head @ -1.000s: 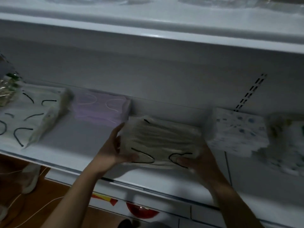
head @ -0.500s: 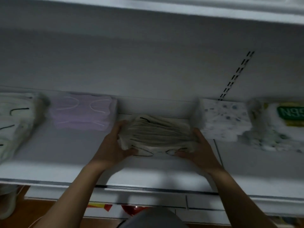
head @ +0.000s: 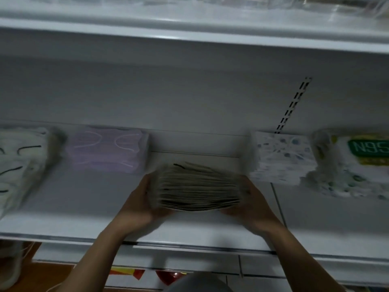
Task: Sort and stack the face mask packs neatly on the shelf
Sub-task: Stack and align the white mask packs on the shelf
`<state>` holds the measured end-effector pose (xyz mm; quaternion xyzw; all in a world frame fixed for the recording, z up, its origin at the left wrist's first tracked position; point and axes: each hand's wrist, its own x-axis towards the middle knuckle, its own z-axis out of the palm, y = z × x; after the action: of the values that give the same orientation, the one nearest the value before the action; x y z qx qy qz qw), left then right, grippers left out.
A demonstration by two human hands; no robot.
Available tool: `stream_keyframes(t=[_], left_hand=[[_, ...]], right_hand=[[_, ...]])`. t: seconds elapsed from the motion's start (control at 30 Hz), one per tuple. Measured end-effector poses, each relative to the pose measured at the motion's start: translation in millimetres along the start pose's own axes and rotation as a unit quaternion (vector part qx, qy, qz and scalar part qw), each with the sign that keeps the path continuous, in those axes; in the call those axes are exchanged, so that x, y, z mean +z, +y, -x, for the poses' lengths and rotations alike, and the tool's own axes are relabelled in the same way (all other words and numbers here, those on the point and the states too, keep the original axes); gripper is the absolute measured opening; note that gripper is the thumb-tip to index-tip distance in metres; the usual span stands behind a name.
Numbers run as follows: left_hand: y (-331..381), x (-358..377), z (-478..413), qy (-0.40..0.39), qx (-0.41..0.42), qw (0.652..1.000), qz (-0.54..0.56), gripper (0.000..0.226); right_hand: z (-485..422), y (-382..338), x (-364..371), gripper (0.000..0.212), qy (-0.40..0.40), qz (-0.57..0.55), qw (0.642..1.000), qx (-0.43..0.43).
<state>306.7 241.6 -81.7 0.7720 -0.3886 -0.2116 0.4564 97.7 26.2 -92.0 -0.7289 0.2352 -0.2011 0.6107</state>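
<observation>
A thick stack of cream face masks with black ear loops sits in the middle of the white shelf. My left hand grips its left end and my right hand grips its right end, fingers curled under the stack. A lilac mask pack lies to the left near the back wall. A white pack with blue dots lies to the right. At the far left is a cream pack with black loops.
A green-labelled N95 pack sits at the far right on a patterned pack. An upper shelf overhangs the work area. A slotted upright runs up the back wall. The shelf's front edge is below my wrists.
The stack has been pushed further back onto the shelf between the lilac and dotted packs, and its front loops are no longer showing. Both hands moved with it.
</observation>
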Motion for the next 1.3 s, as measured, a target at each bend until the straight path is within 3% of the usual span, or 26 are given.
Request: stream_keyframes(t=[0.13, 0.2, 0.3, 0.37, 0.47, 0.57, 0.63, 0.83, 1.0, 1.1, 1.2, 1.3], left_hand=[[16, -11, 9, -0.017, -0.009, 0.998, 0.06, 0.117], [28, -17, 14, 0.032, -0.001, 0.997, 0.063, 0.106], [58, -4, 12, 0.154, 0.058, 0.983, -0.082, 0.082], [80, 15, 2, 0.179, 0.144, 0.947, -0.226, 0.067], [90, 40, -17, 0.101, 0.153, 0.92, -0.346, 0.066], [81, 48, -25, 0.012, 0.029, 0.906, -0.422, 0.086], [76, 46, -27, 0.0, 0.0, 0.904, -0.427, 0.09], [75, 41, -29, 0.007, 0.02, 0.902, -0.432, 0.088], [76, 38, -35, 0.073, 0.105, 0.91, -0.394, 0.064], [84, 24, -23, 0.155, 0.161, 0.914, -0.337, 0.05], [80, 7, 13, 0.165, 0.175, 0.933, -0.268, 0.073], [54, 15, 53, 0.143, 0.088, 0.954, -0.25, 0.117]], right_hand=[[-2, 4, -1, 0.077, -0.002, -0.038, 0.999, -0.007], [-4, 4, -1, 0.081, -0.006, -0.049, 0.999, -0.007], [-7, 6, 1, 0.079, -0.014, -0.054, 0.998, -0.013], [-8, 7, 2, 0.079, -0.015, -0.065, 0.998, -0.022], [-8, 7, 4, 0.088, -0.013, -0.086, 0.996, -0.018], [-10, 10, 5, 0.088, -0.002, -0.067, 0.998, -0.017], [-13, 13, 6, 0.083, -0.003, -0.047, 0.999, -0.021], [-17, 13, 6, 0.07, -0.017, -0.016, 0.999, -0.03], [-23, 10, 4, 0.06, -0.025, 0.006, 0.999, -0.037], [-27, 8, 3, 0.061, -0.028, 0.02, 0.998, -0.053], [-28, 7, 4, 0.061, -0.031, 0.026, 0.997, -0.058], [-30, 7, 5, 0.061, -0.028, 0.035, 0.997, -0.059]])
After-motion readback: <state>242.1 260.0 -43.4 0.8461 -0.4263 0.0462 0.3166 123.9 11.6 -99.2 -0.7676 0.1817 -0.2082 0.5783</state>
